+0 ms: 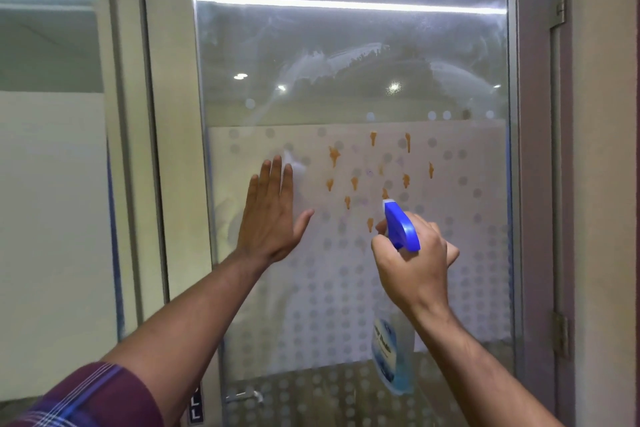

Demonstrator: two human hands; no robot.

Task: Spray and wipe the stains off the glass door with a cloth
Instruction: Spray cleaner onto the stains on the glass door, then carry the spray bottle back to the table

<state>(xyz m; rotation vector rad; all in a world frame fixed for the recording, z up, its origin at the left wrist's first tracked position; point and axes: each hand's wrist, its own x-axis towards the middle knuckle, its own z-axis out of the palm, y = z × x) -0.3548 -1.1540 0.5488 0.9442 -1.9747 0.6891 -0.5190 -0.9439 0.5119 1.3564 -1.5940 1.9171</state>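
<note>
On the glass door (346, 45), orange stains (354, 182) dot the frosted band. Left of the stains, the left hand (270, 218) lies flat, with straight fingers, on a white cloth (298, 172). Just below the stains, the right hand (412, 263) grips a spray bottle (401, 229). Its label is too blurred to read.

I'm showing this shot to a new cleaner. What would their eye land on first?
The orange stains spattered across the frosted band in the middle of the glass door stand out first. At their lower edge the right hand grips a blue-headed spray bottle aimed at the glass, while the left hand presses flat to their left, a white cloth showing past its fingers.
</note>
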